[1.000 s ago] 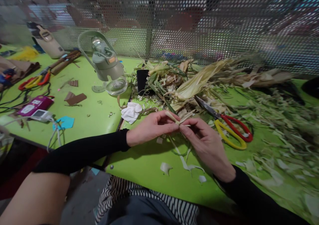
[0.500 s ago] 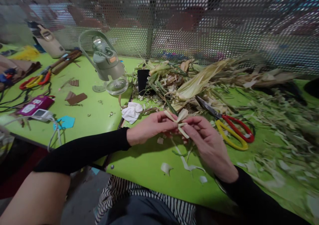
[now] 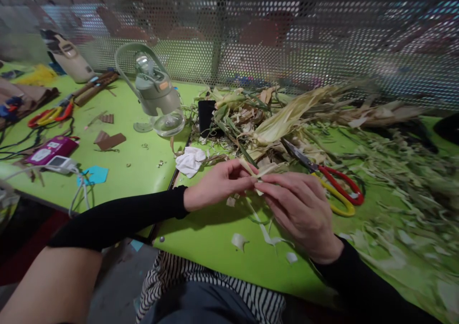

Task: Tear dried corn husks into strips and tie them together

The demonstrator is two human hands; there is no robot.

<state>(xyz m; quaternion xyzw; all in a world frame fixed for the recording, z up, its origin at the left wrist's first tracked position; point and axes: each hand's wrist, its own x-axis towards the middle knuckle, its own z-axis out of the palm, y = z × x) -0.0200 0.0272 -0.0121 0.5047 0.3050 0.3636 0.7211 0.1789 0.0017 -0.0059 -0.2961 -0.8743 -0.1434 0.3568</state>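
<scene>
Left hand (image 3: 215, 185) & right hand (image 3: 304, 211) meet low over the desk, fingers nearly closed. Both pinch the small piece of thin, pale husk strips (image 3: 269, 169) btwn thumb & fingertips, loose ends poking out — prob. held from both sides so the strips don't slip or spring apart. Red-and-yellow-handled metal scissors (image 3: 313, 166) lie just beside the right hand, blades partly on the big pile of dry, straw-coloured husks (image 3: 283, 120); handles face the person, likely for a quick grab. White crumpled tissue (image 3: 190, 161) near the left hand; tall sage-green & clear bottle (image 3: 158, 94) stands beyond it, approx. out of elbow range.

Surface: bright green, smooth desk (image 3: 201, 247) w/ a dark seam, scraps etc. scattered on the R side. Room: grey perforated metal screen (image 3: 251, 37) behind, shapes past it too blurred to ID.
</scene>
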